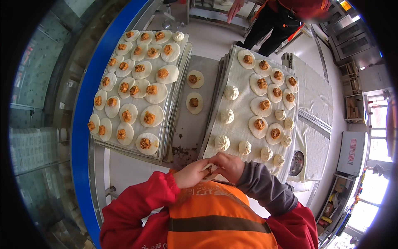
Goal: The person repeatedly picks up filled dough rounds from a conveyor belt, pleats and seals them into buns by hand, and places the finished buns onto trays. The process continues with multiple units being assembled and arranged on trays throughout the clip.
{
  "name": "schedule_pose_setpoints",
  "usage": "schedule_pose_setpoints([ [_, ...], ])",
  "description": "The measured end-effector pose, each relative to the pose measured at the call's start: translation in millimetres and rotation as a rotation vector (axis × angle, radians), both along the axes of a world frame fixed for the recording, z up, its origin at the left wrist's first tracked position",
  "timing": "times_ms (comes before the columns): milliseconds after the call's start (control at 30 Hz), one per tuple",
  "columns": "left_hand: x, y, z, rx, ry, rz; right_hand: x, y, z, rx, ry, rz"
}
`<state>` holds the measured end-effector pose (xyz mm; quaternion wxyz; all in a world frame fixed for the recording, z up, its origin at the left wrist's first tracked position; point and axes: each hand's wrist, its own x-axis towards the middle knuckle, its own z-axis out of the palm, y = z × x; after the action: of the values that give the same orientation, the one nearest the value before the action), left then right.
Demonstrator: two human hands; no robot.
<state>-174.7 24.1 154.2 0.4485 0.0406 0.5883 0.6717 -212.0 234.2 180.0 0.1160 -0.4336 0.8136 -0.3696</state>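
Close to my body, a filled dough round (209, 176) sits cupped in my left hand (190, 174), its brown filling partly showing. The fingers of my right hand (229, 166) pinch the edge of the same dough. Just beyond, on the right cloth-lined tray (244, 133), stand several pleated buns, such as the nearest bun (222, 143). Flat rounds with filling, like one wrapper (259, 124), lie farther back on that tray. The left tray (168, 103) bears rows of flat dough rounds (146, 143) topped with orange-brown filling, plus one closed bun (178, 36) at its far corner.
Between the trays, two filled rounds (194, 103) lie on a grey surface (199, 128) with dark crumbs. A co-worker (269, 29) stands beyond the right tray. Cloth-covered trays (311, 95) are at right, near a white box (352, 153). A blue edge (83, 124) runs along the left.
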Motion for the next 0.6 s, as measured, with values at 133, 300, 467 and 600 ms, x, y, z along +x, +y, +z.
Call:
schedule_pose_setpoints([
  [133,-11.0,-3.0,-3.7,0.064,-0.376,-0.136,4.4,-2.2,3.3,-0.083,0.022,0.043],
  [300,-13.2,-3.9,-2.2,0.213,-0.277,-0.038,4.3,-1.9,-4.7,-0.05,-0.108,-0.101],
  [467,13.2,2.9,7.1,0.068,-0.22,0.179,8.7,-0.8,-4.9,-0.007,-0.22,-0.215],
  [600,18.0,3.8,2.9,-0.044,0.183,0.125,5.3,-1.2,2.4,-0.061,-0.214,-0.12],
])
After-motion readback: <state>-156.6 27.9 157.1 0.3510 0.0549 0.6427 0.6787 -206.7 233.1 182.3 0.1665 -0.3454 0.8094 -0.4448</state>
